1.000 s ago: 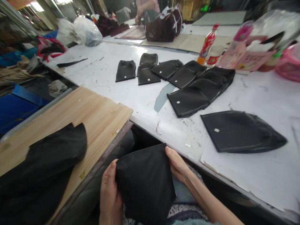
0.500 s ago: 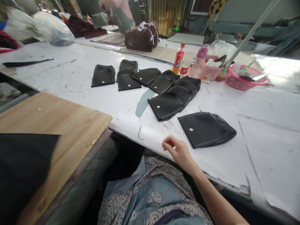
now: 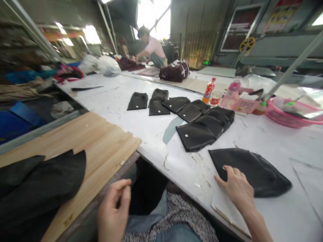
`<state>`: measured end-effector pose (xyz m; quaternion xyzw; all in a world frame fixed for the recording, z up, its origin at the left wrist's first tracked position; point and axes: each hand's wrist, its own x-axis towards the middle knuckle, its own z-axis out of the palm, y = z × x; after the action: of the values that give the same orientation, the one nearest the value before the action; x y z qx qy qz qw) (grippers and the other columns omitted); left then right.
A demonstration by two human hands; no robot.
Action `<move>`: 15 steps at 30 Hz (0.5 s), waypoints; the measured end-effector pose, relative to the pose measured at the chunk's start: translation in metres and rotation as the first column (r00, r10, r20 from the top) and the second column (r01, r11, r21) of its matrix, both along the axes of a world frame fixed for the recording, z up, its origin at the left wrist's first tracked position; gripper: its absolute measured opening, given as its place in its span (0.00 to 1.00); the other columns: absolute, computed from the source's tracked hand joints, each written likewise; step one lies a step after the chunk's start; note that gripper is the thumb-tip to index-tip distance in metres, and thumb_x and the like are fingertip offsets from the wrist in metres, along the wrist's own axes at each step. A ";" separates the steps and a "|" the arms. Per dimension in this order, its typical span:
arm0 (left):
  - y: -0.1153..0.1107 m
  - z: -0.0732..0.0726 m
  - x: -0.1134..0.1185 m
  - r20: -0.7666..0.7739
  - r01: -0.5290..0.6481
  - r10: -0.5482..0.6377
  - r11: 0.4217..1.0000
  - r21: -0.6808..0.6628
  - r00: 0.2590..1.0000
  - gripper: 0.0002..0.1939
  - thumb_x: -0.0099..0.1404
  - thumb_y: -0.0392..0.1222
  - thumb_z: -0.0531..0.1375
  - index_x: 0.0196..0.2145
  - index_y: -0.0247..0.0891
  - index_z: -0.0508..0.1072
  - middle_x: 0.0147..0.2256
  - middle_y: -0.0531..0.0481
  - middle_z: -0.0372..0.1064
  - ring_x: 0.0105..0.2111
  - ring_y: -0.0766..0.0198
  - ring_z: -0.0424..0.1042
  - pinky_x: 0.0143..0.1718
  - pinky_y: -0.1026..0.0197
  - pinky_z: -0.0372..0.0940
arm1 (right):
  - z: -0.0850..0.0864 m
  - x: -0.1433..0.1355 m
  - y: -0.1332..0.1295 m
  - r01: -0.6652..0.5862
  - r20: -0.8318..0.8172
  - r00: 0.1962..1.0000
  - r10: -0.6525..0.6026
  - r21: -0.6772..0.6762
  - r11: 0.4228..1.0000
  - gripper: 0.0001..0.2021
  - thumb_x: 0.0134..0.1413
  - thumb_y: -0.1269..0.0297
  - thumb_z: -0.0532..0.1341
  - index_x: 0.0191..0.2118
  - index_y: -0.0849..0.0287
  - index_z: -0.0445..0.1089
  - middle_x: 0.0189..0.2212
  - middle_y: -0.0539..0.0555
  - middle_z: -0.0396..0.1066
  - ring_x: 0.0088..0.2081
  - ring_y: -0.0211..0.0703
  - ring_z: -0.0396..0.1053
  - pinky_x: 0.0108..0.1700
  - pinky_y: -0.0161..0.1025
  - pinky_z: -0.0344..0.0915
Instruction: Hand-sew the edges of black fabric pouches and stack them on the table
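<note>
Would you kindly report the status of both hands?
Left hand curled, nothing visible held; right hand spread over nearest black fabric piece; red-labelled bottle farther back.

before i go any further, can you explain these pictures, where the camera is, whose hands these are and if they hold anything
There is no machine: these are a person's bare hands, seen by one camera worn on the head, looking forward and down. The left hand is curled beside a pale wooden board bearing dark black fabric; I see nothing in it. The right hand, fingers spread, is over a flat, shiny black piece. Similar black pieces with small white tags lie farther off on the white table, near a pink plastic basket.
</note>
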<state>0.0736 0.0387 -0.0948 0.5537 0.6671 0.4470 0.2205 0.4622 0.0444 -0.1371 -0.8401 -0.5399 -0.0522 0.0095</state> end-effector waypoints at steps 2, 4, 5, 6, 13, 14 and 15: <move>0.011 -0.012 0.032 0.152 0.242 -0.234 0.970 -0.030 0.960 0.15 0.68 0.52 0.57 0.38 0.38 0.75 0.37 0.45 0.76 0.36 0.57 0.76 0.39 0.62 0.71 | -0.011 0.007 0.003 -0.036 0.046 0.998 0.035 0.027 0.999 0.16 0.62 0.62 0.61 0.52 0.64 0.70 0.42 0.62 0.73 0.43 0.58 0.72 0.39 0.45 0.68; 0.014 -0.025 0.066 0.224 0.453 -0.429 0.890 -0.062 0.875 0.13 0.70 0.47 0.54 0.34 0.38 0.75 0.31 0.46 0.73 0.32 0.60 0.74 0.35 0.64 0.69 | -0.020 0.012 0.006 -0.074 0.097 0.993 0.068 0.054 0.996 0.13 0.62 0.67 0.58 0.50 0.65 0.70 0.39 0.63 0.73 0.40 0.58 0.73 0.39 0.46 0.68; 0.012 -0.031 0.081 0.250 0.511 -0.481 0.856 -0.073 0.840 0.12 0.69 0.44 0.55 0.33 0.38 0.75 0.31 0.46 0.72 0.32 0.60 0.73 0.34 0.64 0.67 | -0.022 0.013 0.007 -0.081 0.112 0.991 0.073 0.073 0.994 0.12 0.62 0.69 0.56 0.49 0.66 0.70 0.37 0.63 0.74 0.38 0.57 0.73 0.38 0.46 0.68; 0.009 -0.036 0.094 0.284 0.543 -0.504 0.836 -0.076 0.816 0.10 0.67 0.41 0.56 0.32 0.37 0.75 0.31 0.46 0.71 0.31 0.61 0.72 0.33 0.64 0.66 | -0.024 0.014 0.007 -0.080 0.113 0.991 0.069 0.098 0.992 0.12 0.61 0.70 0.55 0.48 0.65 0.70 0.36 0.62 0.74 0.37 0.57 0.74 0.38 0.46 0.68; -0.003 -0.057 0.115 0.395 0.677 -0.570 0.701 -0.223 0.720 0.05 0.59 0.35 0.60 0.32 0.37 0.77 0.30 0.47 0.72 0.29 0.62 0.68 0.31 0.63 0.61 | -0.018 0.022 -0.002 -0.047 -0.125 0.989 0.072 0.192 0.980 0.11 0.58 0.59 0.51 0.31 0.53 0.67 0.32 0.59 0.75 0.35 0.58 0.75 0.31 0.47 0.66; -0.003 -0.058 0.114 0.411 0.683 -0.569 0.696 -0.221 0.713 0.05 0.59 0.36 0.60 0.32 0.37 0.77 0.30 0.47 0.72 0.28 0.62 0.68 0.31 0.63 0.61 | -0.014 0.024 -0.006 0.007 -0.180 0.983 0.032 0.214 0.977 0.11 0.57 0.56 0.51 0.31 0.53 0.68 0.30 0.59 0.75 0.33 0.58 0.75 0.29 0.47 0.65; -0.003 -0.058 0.114 0.435 0.687 -0.562 0.693 -0.217 0.704 0.04 0.59 0.38 0.61 0.32 0.37 0.77 0.29 0.47 0.72 0.28 0.62 0.68 0.30 0.64 0.61 | -0.007 0.025 -0.012 0.082 -0.236 0.971 -0.022 0.249 0.965 0.12 0.57 0.54 0.51 0.32 0.53 0.68 0.29 0.58 0.75 0.30 0.58 0.74 0.28 0.46 0.65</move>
<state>0.1879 0.0354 -0.1532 0.6145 0.4571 0.2989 0.5693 0.4871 0.0329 -0.1443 -0.8460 -0.5015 -0.0235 0.1796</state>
